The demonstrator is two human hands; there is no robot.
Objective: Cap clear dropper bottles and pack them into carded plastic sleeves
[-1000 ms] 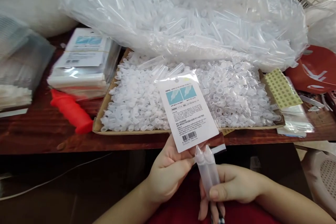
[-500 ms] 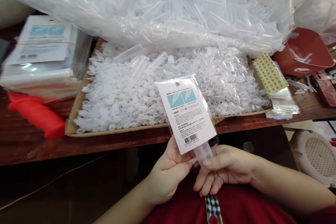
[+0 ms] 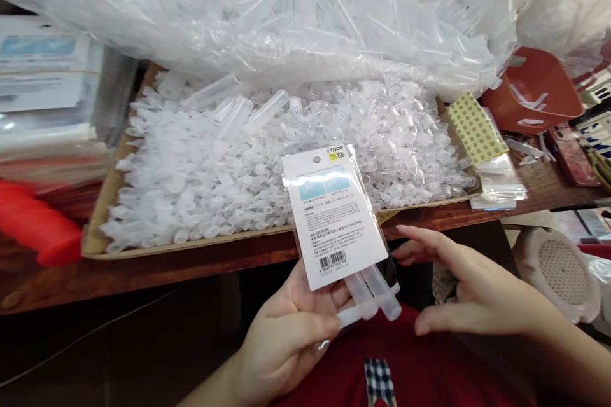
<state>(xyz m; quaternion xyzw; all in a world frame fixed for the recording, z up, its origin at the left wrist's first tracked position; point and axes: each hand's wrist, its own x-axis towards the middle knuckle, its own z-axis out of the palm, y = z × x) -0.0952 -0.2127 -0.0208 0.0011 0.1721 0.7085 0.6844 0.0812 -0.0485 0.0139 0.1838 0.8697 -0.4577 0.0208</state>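
Note:
My left hand (image 3: 291, 334) grips a clear plastic packet whose printed white card (image 3: 334, 222) carries a barcode and a blue picture, with its back facing me. Two translucent plastic tubes (image 3: 379, 292) stick out below the card, and a white strip-like edge (image 3: 363, 310) crosses them near my left thumb. My right hand (image 3: 463, 286) hovers to the right of the packet, apart from it, fingers spread and holding nothing. Behind the packet lies a shallow cardboard tray (image 3: 191, 247) heaped with small translucent nozzles (image 3: 200, 165) and caps (image 3: 405, 140).
A large clear bag (image 3: 286, 19) of tubes lies behind the tray. At left are stacked packets with cards (image 3: 38, 70) and a red ribbed object (image 3: 38, 222). To the right are a yellow dotted sticker sheet (image 3: 477, 127), an orange-brown bin (image 3: 534, 89) and a perforated stool (image 3: 558, 273).
My right hand has let go of the packet's lower end and moved away to the right, its fingers opening. The view has shifted slightly to the right.

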